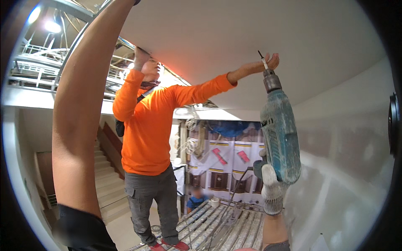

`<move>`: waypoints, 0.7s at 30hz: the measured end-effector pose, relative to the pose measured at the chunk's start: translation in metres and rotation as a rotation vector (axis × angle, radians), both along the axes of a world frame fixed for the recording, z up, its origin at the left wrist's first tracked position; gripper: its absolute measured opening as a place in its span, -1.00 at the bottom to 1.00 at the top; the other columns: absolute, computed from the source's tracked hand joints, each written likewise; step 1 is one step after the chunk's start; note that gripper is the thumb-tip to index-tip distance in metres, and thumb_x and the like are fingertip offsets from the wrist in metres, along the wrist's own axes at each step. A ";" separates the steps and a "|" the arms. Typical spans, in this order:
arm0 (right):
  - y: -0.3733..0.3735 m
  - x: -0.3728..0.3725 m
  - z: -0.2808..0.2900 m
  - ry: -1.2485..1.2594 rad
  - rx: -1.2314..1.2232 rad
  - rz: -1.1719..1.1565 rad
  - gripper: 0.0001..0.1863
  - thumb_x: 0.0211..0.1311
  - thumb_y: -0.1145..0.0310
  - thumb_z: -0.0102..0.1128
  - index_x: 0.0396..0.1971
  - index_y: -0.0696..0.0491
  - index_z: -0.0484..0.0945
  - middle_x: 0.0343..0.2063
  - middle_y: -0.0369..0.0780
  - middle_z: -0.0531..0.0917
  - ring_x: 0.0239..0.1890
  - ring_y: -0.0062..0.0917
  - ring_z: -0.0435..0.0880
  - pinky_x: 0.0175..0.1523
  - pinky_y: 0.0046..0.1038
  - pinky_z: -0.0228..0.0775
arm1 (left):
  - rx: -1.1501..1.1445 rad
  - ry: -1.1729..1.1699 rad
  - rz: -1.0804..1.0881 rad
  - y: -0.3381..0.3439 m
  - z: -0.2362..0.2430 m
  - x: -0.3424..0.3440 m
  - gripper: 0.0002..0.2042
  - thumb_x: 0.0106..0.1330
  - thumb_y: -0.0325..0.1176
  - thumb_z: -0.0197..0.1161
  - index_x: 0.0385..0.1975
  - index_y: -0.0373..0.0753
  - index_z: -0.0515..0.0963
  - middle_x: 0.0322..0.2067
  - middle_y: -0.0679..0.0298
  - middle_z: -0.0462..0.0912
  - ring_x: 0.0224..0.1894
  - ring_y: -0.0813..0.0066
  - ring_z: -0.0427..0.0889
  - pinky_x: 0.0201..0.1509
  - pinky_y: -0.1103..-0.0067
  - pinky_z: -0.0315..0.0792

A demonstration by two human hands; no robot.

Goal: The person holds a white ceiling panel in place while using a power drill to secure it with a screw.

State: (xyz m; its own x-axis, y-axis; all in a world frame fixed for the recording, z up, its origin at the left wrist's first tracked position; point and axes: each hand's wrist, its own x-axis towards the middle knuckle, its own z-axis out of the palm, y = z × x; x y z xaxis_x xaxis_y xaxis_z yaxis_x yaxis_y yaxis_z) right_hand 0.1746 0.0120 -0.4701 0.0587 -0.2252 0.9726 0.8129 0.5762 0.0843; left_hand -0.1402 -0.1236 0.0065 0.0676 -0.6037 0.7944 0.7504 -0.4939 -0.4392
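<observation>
My right hand (271, 187), in a white knit glove, grips a teal power drill (279, 134) held upright, its bit (262, 60) pointing at the white ceiling board (251, 29). My bare left forearm (79, 104) rises to the board, and the hand itself is cut off by the top edge. A co-worker in an orange long-sleeved shirt (146, 125) stands facing me with both arms raised. One of that person's hands (271, 60) presses the board right beside the drill bit; the other hand (140, 54) presses it further left.
A plastered wall (347, 167) runs close on my right. Patterned planks (217, 226) form the platform underfoot. Stairs (104, 184) descend at the left, metal ceiling framing (75, 12) shows at upper left, and another person in blue (194, 201) is below.
</observation>
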 end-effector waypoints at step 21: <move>-0.112 -0.117 0.149 -0.066 0.237 0.305 -0.02 0.00 0.41 0.50 0.46 0.15 0.18 0.22 -0.04 0.53 0.25 -0.35 0.58 0.27 -0.32 0.51 | -0.119 0.249 0.130 0.008 0.043 -0.026 -0.31 0.18 0.12 0.37 0.11 -0.38 0.55 0.13 -0.16 0.60 0.19 -0.07 0.55 0.27 0.22 0.43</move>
State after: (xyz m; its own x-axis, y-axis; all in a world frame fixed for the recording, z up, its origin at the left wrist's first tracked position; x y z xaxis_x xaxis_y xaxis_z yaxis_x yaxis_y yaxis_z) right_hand 0.0574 -0.0997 -0.3207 0.0968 -0.4257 0.8997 0.5960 0.7487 0.2902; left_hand -0.1665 -0.1159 0.0498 0.3399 -0.4806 0.8084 0.6869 -0.4603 -0.5624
